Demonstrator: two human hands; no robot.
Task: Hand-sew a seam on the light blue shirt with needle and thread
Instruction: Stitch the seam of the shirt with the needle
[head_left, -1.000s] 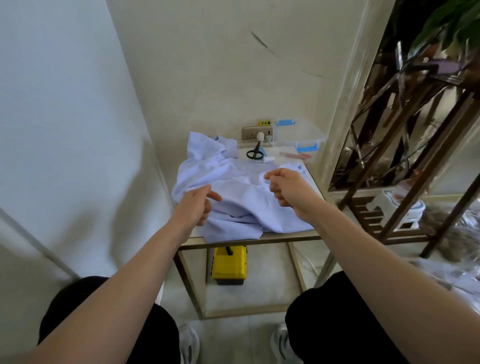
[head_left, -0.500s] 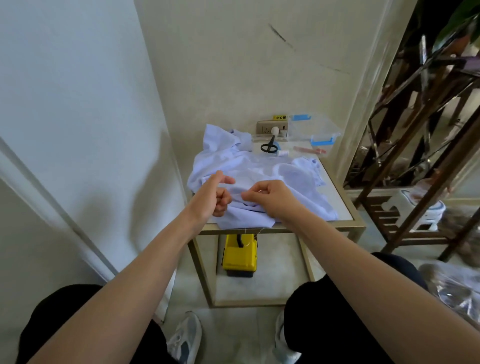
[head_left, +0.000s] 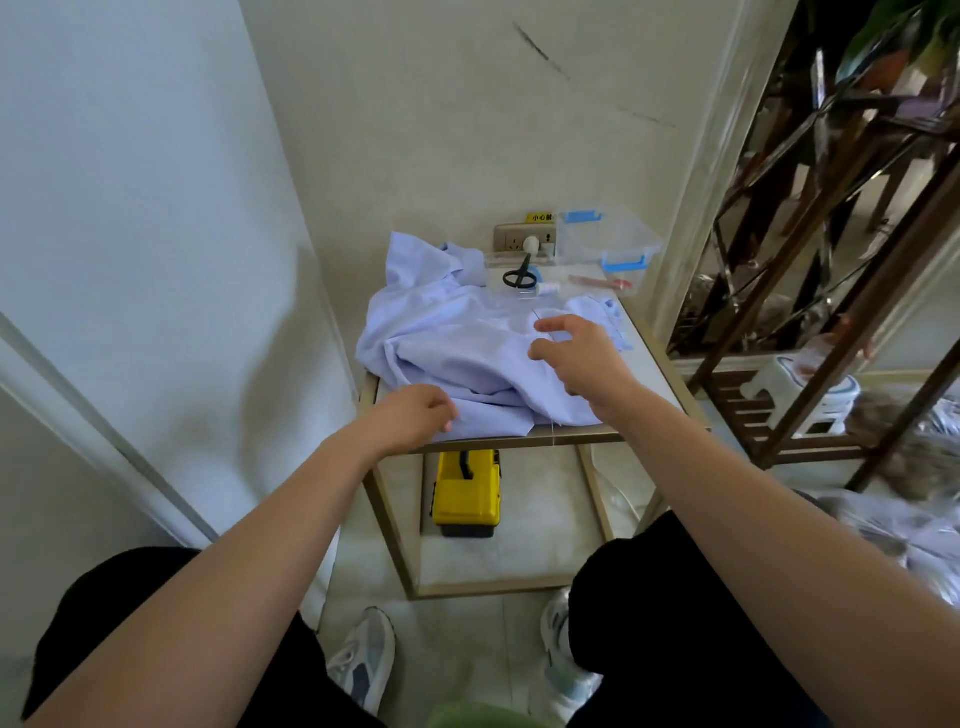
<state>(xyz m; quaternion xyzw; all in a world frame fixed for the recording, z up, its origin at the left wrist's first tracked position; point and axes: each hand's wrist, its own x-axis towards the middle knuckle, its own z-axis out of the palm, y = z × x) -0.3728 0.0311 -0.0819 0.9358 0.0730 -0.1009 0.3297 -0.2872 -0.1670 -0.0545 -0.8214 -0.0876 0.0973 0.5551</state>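
The light blue shirt (head_left: 462, 348) lies crumpled over a small gold-framed table (head_left: 652, 358). My left hand (head_left: 413, 415) rests palm down at the shirt's near left edge, its fingers curled onto the fabric. My right hand (head_left: 582, 358) hovers over the middle of the shirt with thumb and fingers spread and nothing in them. A thin dark needle (head_left: 537, 314) appears to lie on the cloth just beyond my right index finger. A pale thread (head_left: 554, 434) hangs off the table's front edge below my right wrist.
Black scissors (head_left: 519, 275), a white thread spool (head_left: 548, 287), a red stick (head_left: 600, 282) and a clear box with blue clasps (head_left: 608, 239) sit at the table's back. A yellow case (head_left: 467, 493) stands under it. A metal shelf (head_left: 831, 270) and white stool (head_left: 800, 384) are at right.
My hands, pinched close together over the shirt's near edge, have separated. The right hand opened and moved forward over the shirt. The left hand dropped onto the near hem.
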